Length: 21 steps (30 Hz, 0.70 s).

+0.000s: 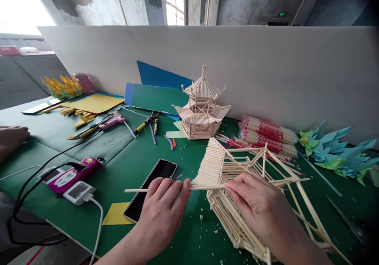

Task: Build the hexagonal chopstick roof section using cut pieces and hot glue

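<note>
Left hand [166, 202] and right hand [254, 202] both pinch one stick [204, 187], held level against the edge of the frame [237, 186] lying on the green table [118, 158]. Phone [151, 188] just under left hand. Finished pagoda [201, 107] behind.

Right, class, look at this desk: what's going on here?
A person grips a thin wooden stick with both hands, left hand and right hand, holding it against an unfinished stick-built frame on the green table. A small pagoda model stands behind; a phone lies beside the left hand.
</note>
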Tool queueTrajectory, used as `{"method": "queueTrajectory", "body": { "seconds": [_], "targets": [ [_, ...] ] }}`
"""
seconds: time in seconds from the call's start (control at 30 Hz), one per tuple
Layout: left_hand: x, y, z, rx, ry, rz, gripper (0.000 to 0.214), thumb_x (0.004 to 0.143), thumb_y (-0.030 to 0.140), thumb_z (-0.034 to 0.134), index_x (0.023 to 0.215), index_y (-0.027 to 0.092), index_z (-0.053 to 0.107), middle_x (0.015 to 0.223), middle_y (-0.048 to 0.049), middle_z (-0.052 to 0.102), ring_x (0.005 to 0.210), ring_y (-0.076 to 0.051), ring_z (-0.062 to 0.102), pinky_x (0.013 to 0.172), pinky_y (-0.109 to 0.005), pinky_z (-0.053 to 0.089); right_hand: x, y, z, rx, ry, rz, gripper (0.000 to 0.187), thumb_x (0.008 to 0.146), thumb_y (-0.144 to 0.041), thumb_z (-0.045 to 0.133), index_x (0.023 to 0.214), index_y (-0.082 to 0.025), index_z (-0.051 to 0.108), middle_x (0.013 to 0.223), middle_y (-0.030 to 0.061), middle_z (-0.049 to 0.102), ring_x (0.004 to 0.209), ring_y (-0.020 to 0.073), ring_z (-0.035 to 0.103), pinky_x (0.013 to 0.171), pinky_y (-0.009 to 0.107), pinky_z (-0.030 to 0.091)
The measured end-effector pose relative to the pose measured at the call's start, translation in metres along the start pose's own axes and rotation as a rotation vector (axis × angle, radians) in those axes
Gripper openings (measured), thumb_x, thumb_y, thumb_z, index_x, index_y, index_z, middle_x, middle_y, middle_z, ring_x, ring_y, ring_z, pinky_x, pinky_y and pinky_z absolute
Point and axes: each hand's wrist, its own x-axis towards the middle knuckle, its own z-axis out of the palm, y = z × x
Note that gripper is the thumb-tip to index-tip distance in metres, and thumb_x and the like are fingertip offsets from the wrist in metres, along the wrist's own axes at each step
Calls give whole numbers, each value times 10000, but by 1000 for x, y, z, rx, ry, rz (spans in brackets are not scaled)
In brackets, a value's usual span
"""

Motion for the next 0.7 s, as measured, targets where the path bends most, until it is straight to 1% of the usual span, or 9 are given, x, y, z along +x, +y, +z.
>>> {"method": "queueTrajectory", "body": {
  "seconds": [0.23, 0.33, 0.4, 0.47, 0.53, 0.6, 0.63, 0.67, 0.7],
  "targets": [
    [4, 1, -2, -2, 34, 25, 179, 866, 74, 436, 986, 87, 569, 724, -58, 625, 656, -161, 518, 641, -312, 392, 0, 0, 1, -21, 27, -13, 249, 871, -129, 446, 843, -161, 690, 694, 48, 598, 653, 192, 563, 583, 349, 487],
    [3, 3, -7, 8, 75, 17, 174, 875, 86, 434, 977, 105, 574, 713, -49, 622, 643, -157, 518, 640, -309, 401, -1, 0, -3, -28, 79, -34, 242, 870, -145, 450, 950, -123, 678, 751, 80, 633, 698, 209, 593, 616, 375, 515],
    [1, 5, -13, -42, 97, -23, 185, 869, 83, 445, 1001, 111, 572, 734, -59, 624, 659, -163, 528, 642, -312, 415, -4, 1, -10, -33, 132, -37, 262, 872, -157, 452, 1036, -91, 646, 812, 105, 648, 752, 221, 605, 657, 390, 524],
    [-2, 9, -21, -148, 109, -88, 204, 859, 70, 454, 1018, 122, 571, 748, -60, 622, 663, -158, 542, 628, -297, 441, -11, 2, -19, -25, 192, -16, 280, 876, -165, 455, 1095, -85, 610, 853, 110, 645, 788, 214, 606, 690, 372, 524],
    [-8, 15, -30, -273, 99, -178, 208, 854, 73, 460, 1003, 148, 583, 758, -49, 631, 652, -142, 572, 585, -253, 471, -23, 5, -28, -7, 262, 35, 299, 872, -171, 472, 1149, -116, 568, 868, 91, 627, 783, 195, 601, 691, 329, 516],
    [-17, 22, -35, -367, 48, -309, 182, 864, 141, 483, 977, 191, 615, 830, -44, 671, 682, -144, 628, 531, -205, 497, -41, 7, -34, 9, 344, 109, 326, 861, -165, 492, 1184, -173, 535, 867, 64, 605, 756, 176, 591, 671, 294, 503],
    [-23, 26, -36, -412, 18, -366, 173, 864, 195, 502, 975, 220, 632, 864, -34, 695, 733, -164, 654, 538, -200, 519, -51, 7, -35, 18, 386, 146, 338, 857, -154, 497, 1190, -201, 526, 865, 52, 597, 737, 167, 586, 661, 282, 497],
    [-30, 31, -36, -458, 36, -456, 173, 862, 237, 519, 980, 246, 646, 877, -19, 714, 753, -176, 669, 563, -205, 543, -62, 8, -34, 27, 425, 183, 348, 853, -142, 499, 1191, -224, 522, 866, 43, 592, 722, 160, 582, 652, 271, 492],
    [-36, 37, -34, -549, 39, -530, 195, 874, 260, 501, 1002, 253, 647, 866, -14, 725, 712, -173, 674, 553, -210, 556, -73, 7, -32, 39, 466, 221, 355, 850, -131, 499, 1187, -240, 522, 875, 40, 591, 713, 155, 580, 645, 263, 489]
  ]
}}
